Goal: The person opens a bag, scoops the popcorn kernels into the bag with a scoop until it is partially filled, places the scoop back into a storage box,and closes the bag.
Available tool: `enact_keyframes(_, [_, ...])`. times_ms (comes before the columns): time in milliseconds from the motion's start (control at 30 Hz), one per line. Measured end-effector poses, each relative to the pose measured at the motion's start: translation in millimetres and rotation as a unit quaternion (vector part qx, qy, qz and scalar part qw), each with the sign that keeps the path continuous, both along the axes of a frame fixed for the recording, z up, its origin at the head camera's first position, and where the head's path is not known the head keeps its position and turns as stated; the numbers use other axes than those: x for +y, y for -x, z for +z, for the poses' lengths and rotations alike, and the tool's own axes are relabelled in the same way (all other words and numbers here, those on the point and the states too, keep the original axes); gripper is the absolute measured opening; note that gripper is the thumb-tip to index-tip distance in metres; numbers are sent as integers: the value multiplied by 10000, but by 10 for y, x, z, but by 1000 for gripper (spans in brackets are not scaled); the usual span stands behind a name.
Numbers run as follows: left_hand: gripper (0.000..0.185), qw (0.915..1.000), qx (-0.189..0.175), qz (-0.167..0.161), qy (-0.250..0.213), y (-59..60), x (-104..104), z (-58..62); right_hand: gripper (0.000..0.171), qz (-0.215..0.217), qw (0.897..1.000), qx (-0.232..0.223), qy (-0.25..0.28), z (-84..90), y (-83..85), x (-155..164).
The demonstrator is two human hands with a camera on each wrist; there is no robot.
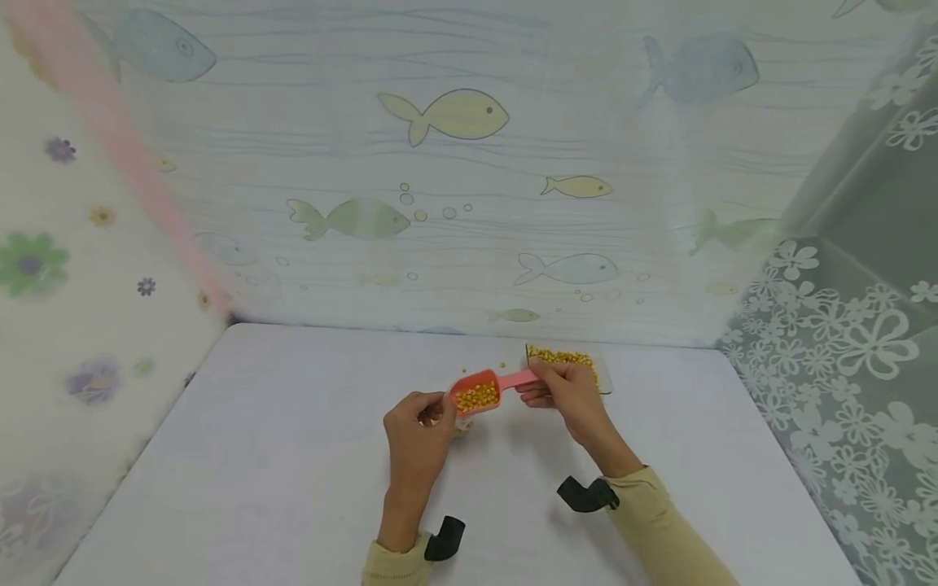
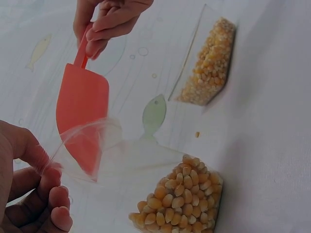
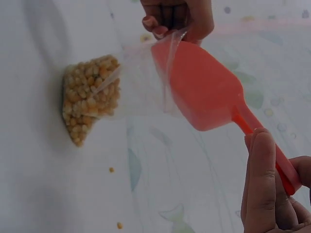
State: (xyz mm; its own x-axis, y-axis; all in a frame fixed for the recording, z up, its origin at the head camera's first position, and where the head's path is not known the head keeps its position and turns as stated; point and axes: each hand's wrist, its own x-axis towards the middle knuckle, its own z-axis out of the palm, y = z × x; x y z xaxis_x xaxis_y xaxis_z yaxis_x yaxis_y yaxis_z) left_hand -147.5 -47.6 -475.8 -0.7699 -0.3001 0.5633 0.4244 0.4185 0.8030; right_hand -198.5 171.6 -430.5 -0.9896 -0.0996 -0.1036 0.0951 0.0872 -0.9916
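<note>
Between the two hands, the orange plastic scoop (image 1: 479, 392) full of yellow corn kernels (image 1: 476, 396) hangs above the white table (image 1: 278, 456). Its long axis runs sideways, from the right hand (image 1: 567, 395) to the left hand (image 1: 418, 431). The right hand pinches the thin handle with curled fingers and thumb. The left hand pinches the rim of a small clear plastic bag (image 2: 146, 179), holding its mouth open. In the wrist views the front edge of the scoop (image 3: 199, 87) is already at this mouth, partly inside the film, so the bag lies directly ahead of the scoop tip. The bottom of this bag already holds a heap of kernels (image 2: 177, 201).

Beyond the right hand lies a second clear bag of corn (image 1: 564, 362), flat on the table. A few loose kernels (image 1: 502, 365) lie near it. Nothing stands between scoop and bag. Farther away rises the wall with a fish pattern (image 1: 447, 114).
</note>
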Motion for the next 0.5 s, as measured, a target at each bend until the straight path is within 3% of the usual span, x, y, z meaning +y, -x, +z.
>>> enact_keyframes(500, [7,10000,-36,41,39,-50,31,52,38,233,9994,60,-231,160,-9,-77])
